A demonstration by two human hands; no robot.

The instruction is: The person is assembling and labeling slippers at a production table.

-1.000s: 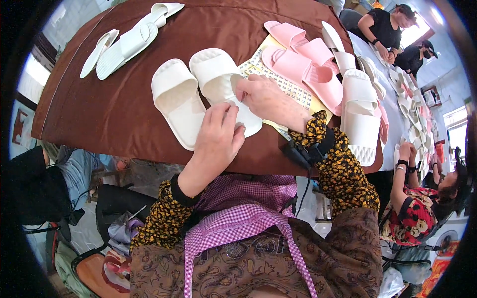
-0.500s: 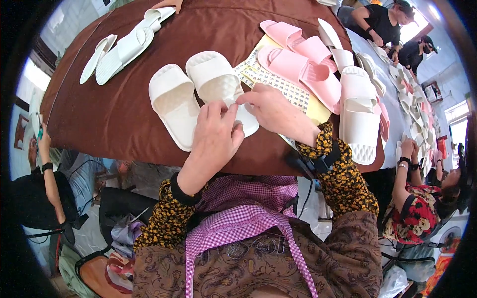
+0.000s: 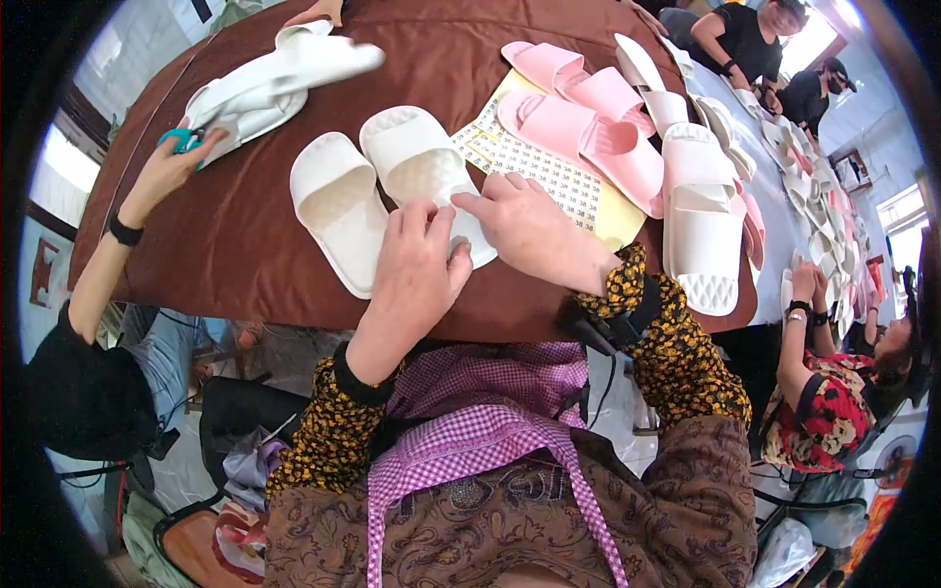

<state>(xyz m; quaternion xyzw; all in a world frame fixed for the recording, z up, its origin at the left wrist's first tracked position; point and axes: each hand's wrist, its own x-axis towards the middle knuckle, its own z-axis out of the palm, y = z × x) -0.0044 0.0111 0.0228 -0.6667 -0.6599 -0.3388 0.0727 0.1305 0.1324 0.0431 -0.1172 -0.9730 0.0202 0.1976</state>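
Two white slippers lie side by side on the brown cloth, toes pointing away from me: the left white slipper (image 3: 343, 230) and the right white slipper (image 3: 410, 147). My left hand (image 3: 417, 269) rests over the right slipper's footbed, fingertips down on it and thumb apart. From the other side my right hand (image 3: 534, 223) reaches the same footbed; its index finger points at the left fingertips and its other fingers are curled. Whether anything small is between the right fingers is hidden. Beside that hand lie sheets of small printed stickers (image 3: 554, 171).
Pink slippers (image 3: 627, 162) partly cover the sticker sheets. More white slippers (image 3: 701, 220) lie at the right edge. At the left, a co-worker's hand (image 3: 181, 162) holds teal-handled scissors (image 3: 176, 140) near white slippers (image 3: 265, 113). Other people sit along a slipper-laden table on the right.
The co-worker's hand with the scissors has come up over the table at the left. A white slipper there has been lifted and is blurred by motion. My hands have barely moved.
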